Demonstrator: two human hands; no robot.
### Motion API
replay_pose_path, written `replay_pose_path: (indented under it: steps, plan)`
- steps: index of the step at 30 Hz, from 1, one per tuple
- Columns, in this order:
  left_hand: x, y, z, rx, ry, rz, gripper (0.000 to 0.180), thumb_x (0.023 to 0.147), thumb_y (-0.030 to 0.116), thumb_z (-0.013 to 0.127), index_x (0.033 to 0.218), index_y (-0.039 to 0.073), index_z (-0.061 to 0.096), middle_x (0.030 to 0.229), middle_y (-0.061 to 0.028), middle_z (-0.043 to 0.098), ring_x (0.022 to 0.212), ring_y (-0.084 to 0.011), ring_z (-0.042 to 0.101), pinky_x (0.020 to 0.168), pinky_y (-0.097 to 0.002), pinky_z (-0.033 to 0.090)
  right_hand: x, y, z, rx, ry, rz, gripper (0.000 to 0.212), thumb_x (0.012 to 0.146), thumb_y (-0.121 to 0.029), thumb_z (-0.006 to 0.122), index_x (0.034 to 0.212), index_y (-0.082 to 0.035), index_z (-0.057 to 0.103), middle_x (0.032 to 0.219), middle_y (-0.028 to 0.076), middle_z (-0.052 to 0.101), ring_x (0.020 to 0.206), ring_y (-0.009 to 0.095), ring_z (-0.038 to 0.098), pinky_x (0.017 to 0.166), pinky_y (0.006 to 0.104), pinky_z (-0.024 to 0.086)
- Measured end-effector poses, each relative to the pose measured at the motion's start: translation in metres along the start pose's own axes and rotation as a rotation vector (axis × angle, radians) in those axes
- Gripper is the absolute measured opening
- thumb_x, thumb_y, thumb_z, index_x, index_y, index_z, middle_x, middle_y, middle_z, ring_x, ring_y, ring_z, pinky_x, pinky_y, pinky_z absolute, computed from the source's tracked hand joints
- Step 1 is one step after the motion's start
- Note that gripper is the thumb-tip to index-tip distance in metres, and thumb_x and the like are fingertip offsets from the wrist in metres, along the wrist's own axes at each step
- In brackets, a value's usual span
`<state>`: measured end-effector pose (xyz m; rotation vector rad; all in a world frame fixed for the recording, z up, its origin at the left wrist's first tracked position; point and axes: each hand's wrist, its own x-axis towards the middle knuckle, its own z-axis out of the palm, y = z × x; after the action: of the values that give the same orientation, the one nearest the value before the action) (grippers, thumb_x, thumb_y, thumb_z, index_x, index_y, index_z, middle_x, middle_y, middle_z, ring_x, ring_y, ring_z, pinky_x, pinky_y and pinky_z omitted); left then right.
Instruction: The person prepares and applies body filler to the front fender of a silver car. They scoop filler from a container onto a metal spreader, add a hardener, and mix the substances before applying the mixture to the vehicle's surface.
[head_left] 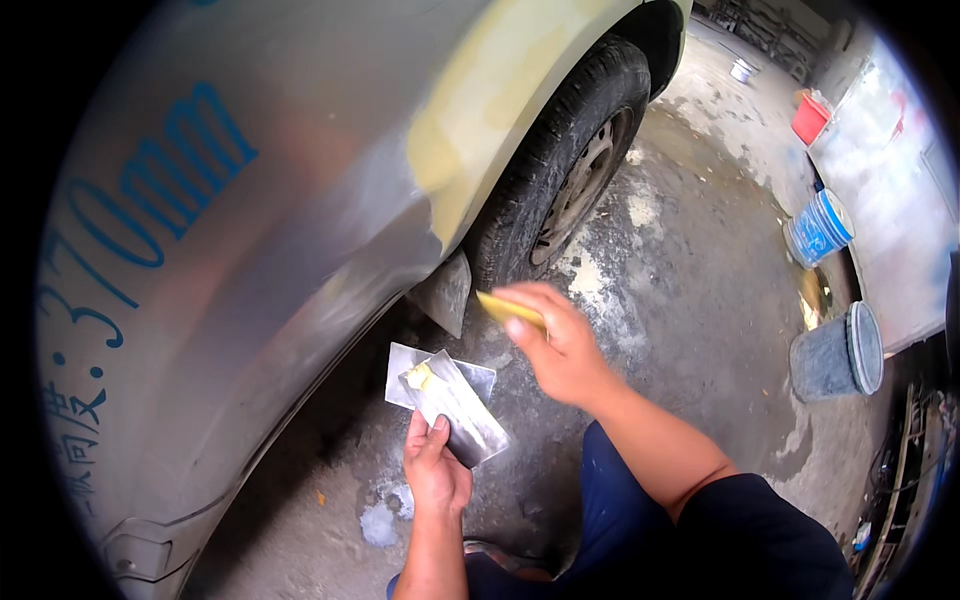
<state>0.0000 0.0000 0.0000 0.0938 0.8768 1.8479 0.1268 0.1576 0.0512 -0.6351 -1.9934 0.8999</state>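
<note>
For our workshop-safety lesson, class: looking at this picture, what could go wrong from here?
The yellow putty lies near one end of the upper metal plate in the left hand; tilting might spill it. The yellow spreader in the right hand appears near the mud flap and could brush it.

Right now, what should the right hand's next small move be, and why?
Probably bring the yellow spreader in the right hand to the pale yellow paste on the metal plates: the left hand holds them close by, the paste lies near one end, and the spreader is apart from it.
</note>
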Motion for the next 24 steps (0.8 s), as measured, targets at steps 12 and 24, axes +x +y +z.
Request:
replay_pose_path:
  steps: [12,24]
  plan:
    - [-0.004,0.01,0.006,-0.078,0.016,0.024,0.042,0.091,0.001,0.047,0.133,0.002,0.043,0.124,-0.0097,0.057,0.114,-0.0215,0.056,0.102,-0.0368,0.042,-0.086,0.001,0.001,0.165,-0.411,0.006,0.026,0.092,-0.01,0.055,0.117,-0.004,0.061,0.11,0.012,0.062,0.103,0.029,0.057,0.093,0.0401,0.043]
    - [-0.004,-0.004,0.013,0.005,-0.002,0.039,0.044,0.09,-0.002,0.048,0.134,0.0,0.043,0.125,-0.0104,0.058,0.115,-0.0212,0.056,0.102,-0.036,0.041,-0.029,-0.006,-0.06,0.052,0.006,0.194,0.03,0.094,-0.017,0.057,0.119,-0.002,0.057,0.109,0.009,0.063,0.097,0.019,0.062,0.085,0.0305,0.048]
